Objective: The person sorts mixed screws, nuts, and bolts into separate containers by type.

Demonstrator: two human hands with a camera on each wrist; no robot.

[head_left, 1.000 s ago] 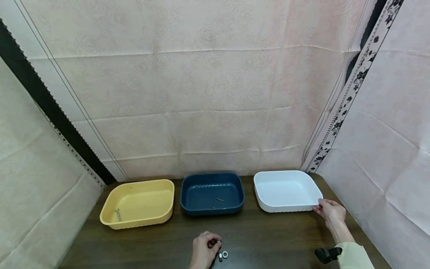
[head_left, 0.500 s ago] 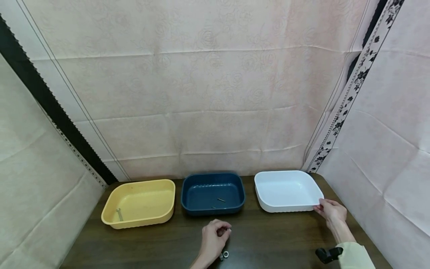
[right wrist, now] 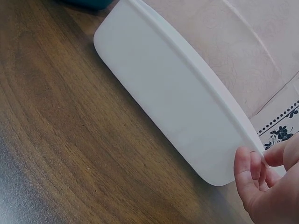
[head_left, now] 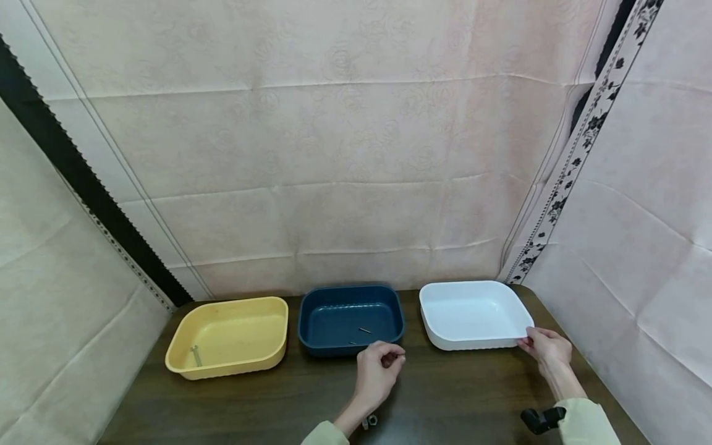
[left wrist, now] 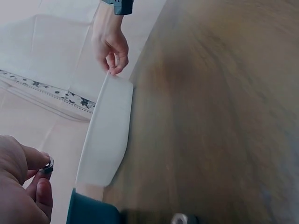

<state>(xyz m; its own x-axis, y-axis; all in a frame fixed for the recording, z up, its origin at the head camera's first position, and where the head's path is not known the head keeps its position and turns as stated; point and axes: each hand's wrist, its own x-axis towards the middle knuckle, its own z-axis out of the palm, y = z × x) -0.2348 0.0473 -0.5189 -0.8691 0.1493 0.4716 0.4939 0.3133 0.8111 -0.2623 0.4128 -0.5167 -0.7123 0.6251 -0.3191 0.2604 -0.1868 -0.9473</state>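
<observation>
My left hand (head_left: 376,378) pinches a small metal nut (left wrist: 48,165) between thumb and fingertips, above the table just in front of the blue tray (head_left: 350,350). In the head view the fingers hide that nut. At the right, my right hand (head_left: 549,351) grips the near right corner of the white tray (head_left: 473,345) by its rim, thumb on one side and fingers on the other. Loose nuts (head_left: 371,420) lie on the table below my left wrist, partly hidden by it in the head view.
A yellow tray (head_left: 245,366) at the left holds a pale bolt-like piece (head_left: 196,355). Inside the blue tray lie thin small metal pieces (head_left: 364,330). The trays stand in a row on the brown table (head_left: 267,408), with cloth hanging behind and at both sides.
My left hand has lifted from beside the nuts and moved forward and right, carrying the pinched nut. The right hand keeps its grip on the white tray.
</observation>
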